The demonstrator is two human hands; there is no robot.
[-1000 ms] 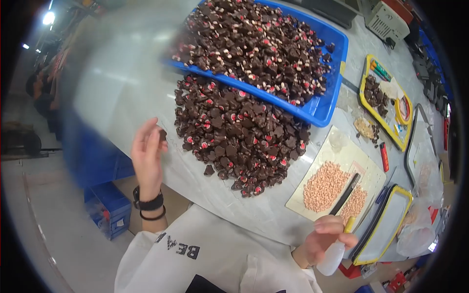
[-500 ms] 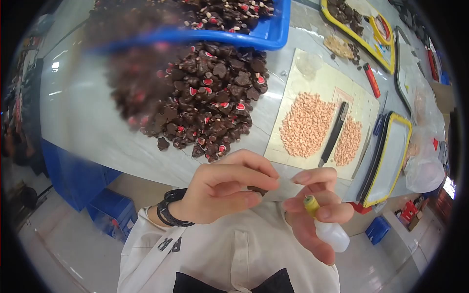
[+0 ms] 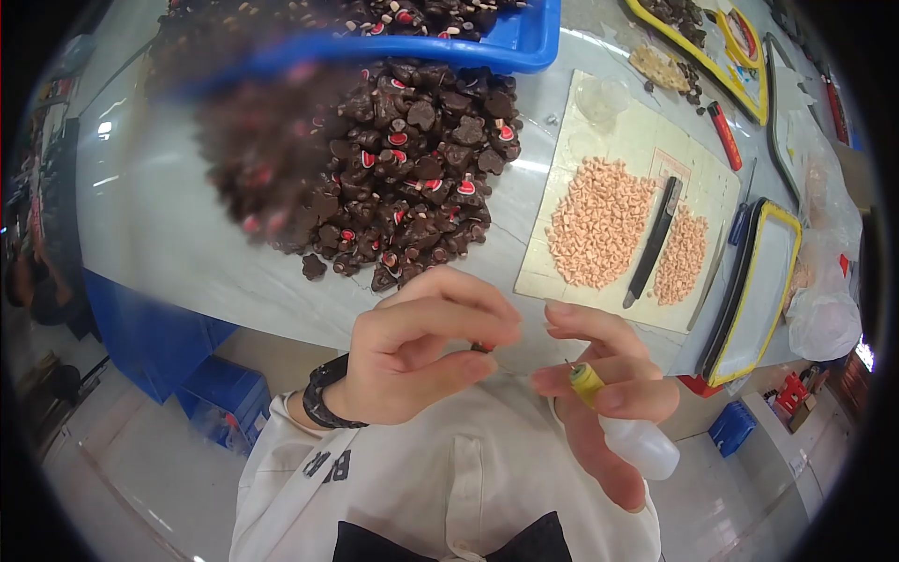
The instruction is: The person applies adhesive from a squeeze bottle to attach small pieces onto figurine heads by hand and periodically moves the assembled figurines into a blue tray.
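Near-closed pinch of the left hand [image 3: 412, 351] on a mostly hidden dark piece [image 3: 482, 347], right hand [image 3: 625, 369] half-curled around a bottle [image 3: 648, 451].

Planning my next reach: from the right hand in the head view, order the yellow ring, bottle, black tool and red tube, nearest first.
From the right hand:
1. Bottle, held in it
2. Black tool, on the paper
3. Red tube, beyond the paper
4. Yellow ring, in the far tray
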